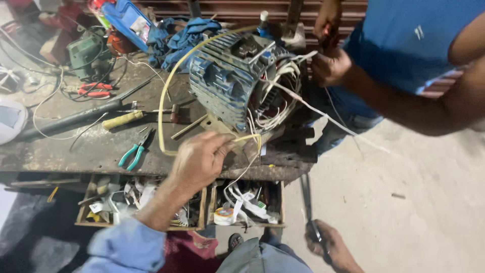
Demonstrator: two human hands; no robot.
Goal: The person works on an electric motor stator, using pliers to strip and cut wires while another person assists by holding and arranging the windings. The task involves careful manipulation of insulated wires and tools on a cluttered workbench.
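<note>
Working from the head view, the right hand (331, 245) is cut off at the bottom edge; its fingers are closed around a dark, thin tool (306, 202) whose kind cannot be made out. A co-worker's hands (331, 63) are partly hidden behind the motor (237, 76), and their grip is unclear. The motor is seen lying on its side on the rusty workbench (76, 149): blue ribbed casing, open end with white wires (283, 96) spilling out. The left hand (199, 162) is held just in front of the motor, fingers pinched narrowly on a yellow sleeve (164, 96) that loops up over the casing. Green pliers (134, 151) lie nearby.
</note>
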